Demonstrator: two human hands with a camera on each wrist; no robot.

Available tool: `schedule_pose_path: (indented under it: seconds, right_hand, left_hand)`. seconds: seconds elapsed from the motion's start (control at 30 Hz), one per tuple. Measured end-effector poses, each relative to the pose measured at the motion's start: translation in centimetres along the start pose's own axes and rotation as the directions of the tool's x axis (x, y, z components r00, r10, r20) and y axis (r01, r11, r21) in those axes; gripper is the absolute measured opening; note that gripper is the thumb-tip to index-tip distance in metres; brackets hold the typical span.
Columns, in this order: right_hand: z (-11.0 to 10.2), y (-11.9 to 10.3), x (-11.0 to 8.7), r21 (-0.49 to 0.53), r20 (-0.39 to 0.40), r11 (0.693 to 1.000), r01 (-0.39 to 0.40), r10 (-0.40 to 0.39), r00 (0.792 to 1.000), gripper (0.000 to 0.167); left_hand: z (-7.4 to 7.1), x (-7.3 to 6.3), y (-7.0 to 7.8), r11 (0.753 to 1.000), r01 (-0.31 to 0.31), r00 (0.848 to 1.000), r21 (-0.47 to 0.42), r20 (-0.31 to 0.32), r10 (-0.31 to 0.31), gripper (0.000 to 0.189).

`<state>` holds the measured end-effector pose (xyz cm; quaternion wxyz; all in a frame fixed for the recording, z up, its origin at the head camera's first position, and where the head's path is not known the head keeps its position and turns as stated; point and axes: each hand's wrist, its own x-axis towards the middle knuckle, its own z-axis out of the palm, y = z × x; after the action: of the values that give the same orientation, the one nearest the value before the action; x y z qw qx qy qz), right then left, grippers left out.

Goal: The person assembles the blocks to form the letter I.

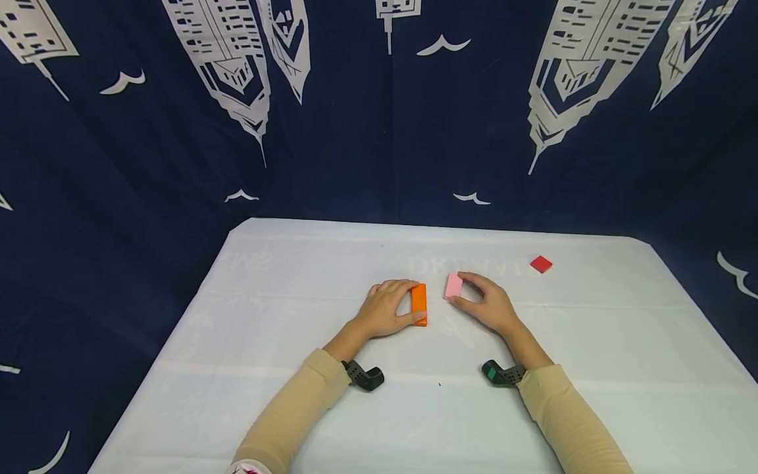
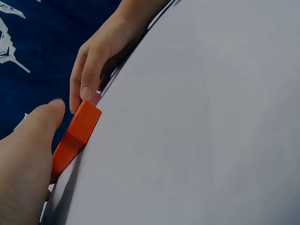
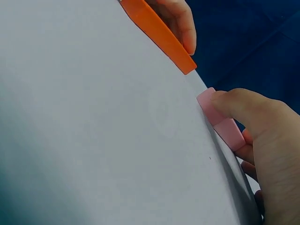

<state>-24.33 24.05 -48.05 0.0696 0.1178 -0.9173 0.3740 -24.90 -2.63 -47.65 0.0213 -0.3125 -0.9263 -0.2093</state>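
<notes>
My left hand [image 1: 387,309] holds a long orange block [image 1: 418,299] at its two ends, thumb at the near end and fingers at the far one. To the right, my right hand [image 1: 488,307] pinches a shorter pink block [image 1: 453,286] between thumb and fingertips. A small gap separates the two blocks over the white table. In the right wrist view the pink block [image 3: 224,123] shows its side below my thumb, with the orange block [image 3: 161,35] beyond it. The left wrist view has the orange block [image 2: 76,133] largely hiding the pink one.
A flat-looking red piece [image 1: 541,264], turned like a diamond, lies farther back on the right of the white-covered table [image 1: 266,395]. Behind the table hangs a dark blue cloth [image 1: 355,151] with pale building and bird prints. Dark camera mounts [image 1: 503,374] sit at both wrists.
</notes>
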Motion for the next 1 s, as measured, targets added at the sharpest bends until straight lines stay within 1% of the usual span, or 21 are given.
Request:
schedule_pose_path:
  seconds: [0.13, 0.23, 0.57, 0.77, 1.0]
  right_hand:
    - [-0.11, -0.18, -0.09, -0.003, -0.023, 1.0, -0.014, 0.014, 1.0, 0.063]
    - [-0.1, -0.24, -0.17, -0.005, -0.038, 1.0, -0.03, 0.03, 0.999, 0.063]
    - [0.14, -0.18, -0.36, 0.006, -0.064, 0.998, -0.062, 0.063, 0.996, 0.063]
    - [0.06, -0.31, -0.37, -0.003, -0.067, 0.999, -0.052, 0.051, 0.996, 0.065]
    - [-0.17, -0.29, -0.45, 0.039, -0.09, 0.997, -0.066, 0.069, 0.994, 0.063]
  left_hand:
    - [-0.2, -0.06, -0.02, 1.0, -0.001, 1.0, -0.025, -0.005, 0.001, 0.061]
    - [-0.22, -0.07, -0.1, 1.0, 0.003, 1.0, -0.031, -0.004, -0.003, 0.06]
    - [0.05, -0.18, -0.29, 0.999, 0.007, 1.0, -0.044, -0.015, -0.008, 0.06]
    - [0.12, -0.18, -0.38, 0.999, 0.006, 1.0, -0.043, -0.02, -0.007, 0.061]
    - [0.21, -0.06, -0.34, 0.999, -0.004, 1.0, -0.044, -0.029, 0.002, 0.061]
